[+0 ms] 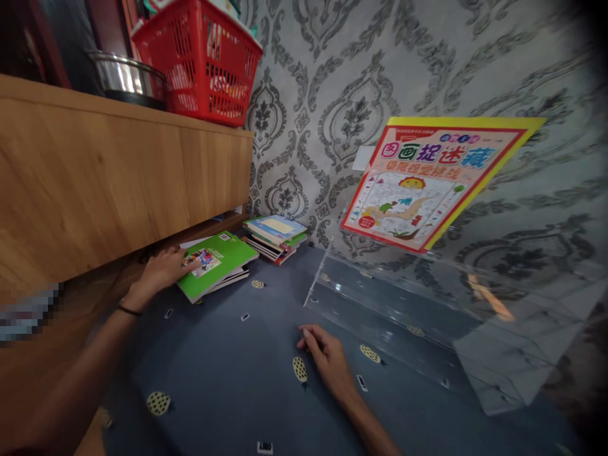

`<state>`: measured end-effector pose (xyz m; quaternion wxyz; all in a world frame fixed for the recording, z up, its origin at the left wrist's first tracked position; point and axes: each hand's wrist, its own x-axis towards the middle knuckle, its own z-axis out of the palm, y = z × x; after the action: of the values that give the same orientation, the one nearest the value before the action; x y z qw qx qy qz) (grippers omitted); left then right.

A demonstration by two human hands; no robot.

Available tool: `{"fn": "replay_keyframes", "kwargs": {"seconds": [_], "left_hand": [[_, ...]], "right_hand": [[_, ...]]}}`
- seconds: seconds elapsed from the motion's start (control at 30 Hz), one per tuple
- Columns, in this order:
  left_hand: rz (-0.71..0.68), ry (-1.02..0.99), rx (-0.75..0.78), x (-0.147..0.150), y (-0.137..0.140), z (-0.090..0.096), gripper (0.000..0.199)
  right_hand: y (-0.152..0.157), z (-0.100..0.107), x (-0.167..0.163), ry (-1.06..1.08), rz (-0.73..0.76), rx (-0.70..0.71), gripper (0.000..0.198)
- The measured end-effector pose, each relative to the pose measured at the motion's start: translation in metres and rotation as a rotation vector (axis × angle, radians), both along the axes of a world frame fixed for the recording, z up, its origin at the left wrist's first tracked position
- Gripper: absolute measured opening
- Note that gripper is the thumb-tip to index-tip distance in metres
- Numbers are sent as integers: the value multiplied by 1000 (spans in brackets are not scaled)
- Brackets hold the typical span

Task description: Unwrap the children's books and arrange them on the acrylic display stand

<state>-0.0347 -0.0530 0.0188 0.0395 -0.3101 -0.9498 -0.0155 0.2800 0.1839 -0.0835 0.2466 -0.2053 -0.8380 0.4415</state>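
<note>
Your left hand (159,271) lies flat on the green book (216,263) at nine o'clock, fingers spread across its near corner, the grip open and closed around nothing. The book tops a small pile on the blue patterned floor (228,386), under the wooden cabinet (118,171). Just beyond it, at eleven o'clock, sits a second stack of books (275,237) against the wallpapered wall (332,76). Your right hand (327,361) rests on the floor at six o'clock, fingers loosely curled and empty, near the clear acrylic stand (403,310) that carries a colourful picture book (432,180) at two o'clock.
</note>
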Motion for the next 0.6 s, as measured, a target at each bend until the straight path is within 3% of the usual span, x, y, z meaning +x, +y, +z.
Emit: {"fn": "replay_keyframes", "kwargs": {"seconds": [0.17,0.47,0.6], "left_hand": [[92,-80,17,-15,-5,-3,76],[134,-59,35,1,-6,6,83],[128,-188,256,2,-16,-4,82]], "right_hand": [[-1,0,0,14,-1,13,55],[-2,2,0,11,4,16,57],[-1,0,-1,29,-7,3,58]]}}
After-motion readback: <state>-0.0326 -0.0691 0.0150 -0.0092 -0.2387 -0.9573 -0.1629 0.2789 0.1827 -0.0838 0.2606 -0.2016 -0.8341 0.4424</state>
